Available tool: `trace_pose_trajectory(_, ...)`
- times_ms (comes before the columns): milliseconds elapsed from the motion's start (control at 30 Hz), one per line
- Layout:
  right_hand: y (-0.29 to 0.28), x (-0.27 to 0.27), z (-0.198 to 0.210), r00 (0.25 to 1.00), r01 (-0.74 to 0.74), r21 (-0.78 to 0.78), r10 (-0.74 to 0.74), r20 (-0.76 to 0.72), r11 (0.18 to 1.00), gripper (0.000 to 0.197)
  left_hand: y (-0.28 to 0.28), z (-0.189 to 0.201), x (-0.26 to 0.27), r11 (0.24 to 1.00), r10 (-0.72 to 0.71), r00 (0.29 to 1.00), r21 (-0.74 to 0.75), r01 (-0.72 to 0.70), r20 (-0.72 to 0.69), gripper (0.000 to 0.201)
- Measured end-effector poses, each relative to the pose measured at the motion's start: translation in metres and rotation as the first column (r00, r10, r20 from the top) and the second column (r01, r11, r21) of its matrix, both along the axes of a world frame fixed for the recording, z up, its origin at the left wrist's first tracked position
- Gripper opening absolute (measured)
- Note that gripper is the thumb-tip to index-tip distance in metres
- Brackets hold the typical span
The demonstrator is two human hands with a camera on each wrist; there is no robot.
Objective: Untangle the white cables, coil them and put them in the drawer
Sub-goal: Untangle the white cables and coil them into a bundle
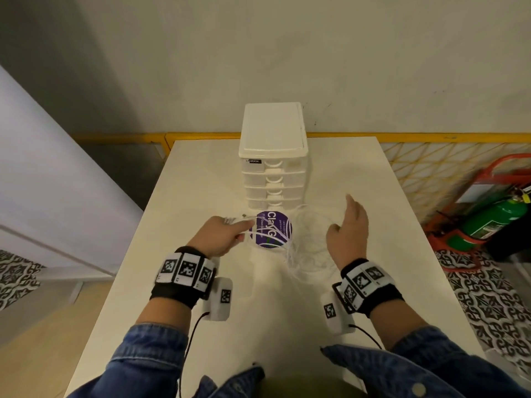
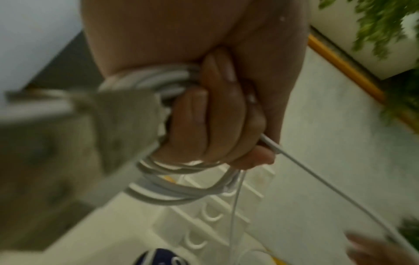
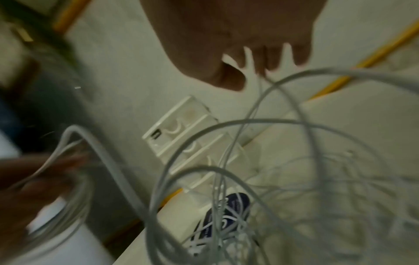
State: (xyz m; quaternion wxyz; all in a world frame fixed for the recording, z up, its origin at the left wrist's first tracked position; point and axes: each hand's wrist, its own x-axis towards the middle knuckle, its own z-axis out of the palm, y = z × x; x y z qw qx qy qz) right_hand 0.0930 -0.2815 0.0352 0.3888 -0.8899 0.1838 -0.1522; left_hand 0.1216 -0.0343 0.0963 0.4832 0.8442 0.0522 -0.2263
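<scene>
A: My left hand [image 1: 219, 236] grips the coiled white cable [image 2: 158, 181]; my right hand [image 1: 348, 236] hovers, fingers relaxed, over loose loops [image 1: 311, 245] by the drawer unit [image 1: 273, 156].

B: Feed slack evenly, keeping turns flat.

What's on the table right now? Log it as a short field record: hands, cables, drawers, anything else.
left hand: fingers curled round a coiled bundle of white cable
coiled bundle: several loops, one strand running off toward the right hand
right hand: fingers relaxed, above the loose cables; any grip unclear
loose cables: tangled loops on the table, some lying across the purple disc
purple disc: flat on the table, in front of the drawer unit
drawer unit: white, all visible drawers shut
table: white top
</scene>
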Motion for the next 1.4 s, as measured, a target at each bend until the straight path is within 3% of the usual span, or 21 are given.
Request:
trace_pose_trajectory(67, 0.018, -0.004, 0.019, 0.93, -0.292, -0.027, 0.29, 0.223, 0.956, 0.06, -0.014, 0.014, -0.001, 0.995, -0.028, 0.999, -0.1, 0.03, 0.019, 0.047)
trace_pose_trajectory(133, 0.038, -0.008, 0.035, 0.801, -0.594, 0.144, 0.566, 0.196, 0.791, 0.067, -0.025, 0.029, -0.002, 0.982, -0.11, 0.992, -0.147, 0.119, 0.067, 0.055)
trace_pose_trajectory(200, 0.05, -0.008, 0.039, 0.734, -0.661, 0.379, 0.663, 0.148, 0.647, 0.077, -0.035, 0.043, -0.005, 0.962, -0.189, 0.976, -0.179, 0.206, 0.107, 0.06)
trace_pose_trajectory(233, 0.054, -0.007, 0.037, 0.723, -0.662, 0.4, 0.681, 0.119, 0.633, 0.069, -0.039, 0.049, -0.006, 0.955, -0.197, 0.972, -0.198, 0.219, 0.124, 0.06)
trace_pose_trajectory(333, 0.05, -0.003, 0.019, 0.736, -0.64, 0.26, 0.674, -0.06, 0.723, 0.016, -0.035, 0.062, -0.004, 0.947, -0.151, 0.972, -0.255, 0.194, 0.177, 0.048)
trace_pose_trajectory(433, 0.029, -0.004, -0.003, 0.772, -0.581, 0.196, 0.611, -0.175, 0.79, 0.007, -0.015, 0.065, 0.002, 0.958, -0.055, 0.977, -0.264, 0.109, 0.205, 0.039)
trace_pose_trajectory(533, 0.011, -0.001, -0.004, 0.813, -0.55, 0.098, 0.558, -0.166, 0.83, 0.017, -0.001, 0.056, 0.0, 0.967, -0.029, 0.986, -0.244, 0.069, 0.166, 0.04)
trace_pose_trajectory(633, 0.0, 0.008, 0.012, 0.908, -0.414, 0.133, 0.418, -0.007, 0.901, 0.021, 0.0, 0.041, -0.004, 0.978, -0.185, 0.98, -0.081, 0.191, 0.076, 0.035)
trace_pose_trajectory(700, -0.002, 0.014, 0.024, 0.937, -0.346, 0.143, 0.333, 0.104, 0.927, 0.021, -0.009, 0.031, -0.011, 0.919, -0.381, 0.924, 0.097, 0.381, -0.019, 0.028)
trace_pose_trajectory(767, 0.002, 0.017, 0.033, 0.944, -0.314, 0.165, 0.289, 0.158, 0.935, 0.017, -0.023, 0.019, -0.022, 0.854, -0.498, 0.863, 0.127, 0.504, -0.082, 0.029)
trace_pose_trajectory(867, -0.001, 0.021, 0.029, 0.96, -0.266, 0.128, 0.25, 0.126, 0.956, 0.015, -0.034, 0.007, -0.03, 0.867, -0.498, 0.863, -0.09, 0.491, -0.083, 0.037)
trace_pose_trajectory(967, -0.01, 0.02, 0.016, 0.94, -0.338, 0.005, 0.338, -0.05, 0.941, 0.024, -0.034, 0.016, -0.027, 0.84, -0.408, 0.912, -0.407, 0.358, -0.041, 0.039)
trace_pose_trajectory(1067, 0.0, 0.014, 0.005, 0.887, -0.438, -0.219, 0.379, -0.266, 0.872, 0.035, -0.036, 0.033, -0.019, 0.745, -0.329, 0.942, -0.596, 0.298, 0.061, 0.039)
trace_pose_trajectory(1167, 0.015, 0.006, -0.005, 0.88, -0.455, -0.09, 0.433, -0.193, 0.886, 0.037, -0.039, 0.038, -0.013, 0.592, -0.276, 0.96, -0.779, 0.207, 0.046, 0.037)
trace_pose_trajectory(1267, 0.027, -0.001, -0.013, 0.849, -0.52, -0.035, 0.513, -0.125, 0.853, 0.052, -0.042, 0.039, -0.007, 0.294, -0.267, 0.964, -0.952, 0.087, 0.006, 0.036)
trace_pose_trajectory(1333, 0.036, -0.006, -0.016, 0.825, -0.565, -0.136, 0.556, -0.1, 0.814, 0.048, -0.041, 0.04, -0.003, 0.081, -0.242, 0.969, -0.996, -0.027, -0.046, 0.037)
trace_pose_trajectory(1400, 0.043, -0.008, -0.02, 0.807, -0.578, -0.256, 0.589, -0.038, 0.775, 0.044, -0.038, 0.042, 0.0, -0.059, -0.201, 0.976, -0.994, -0.095, -0.081, 0.037)
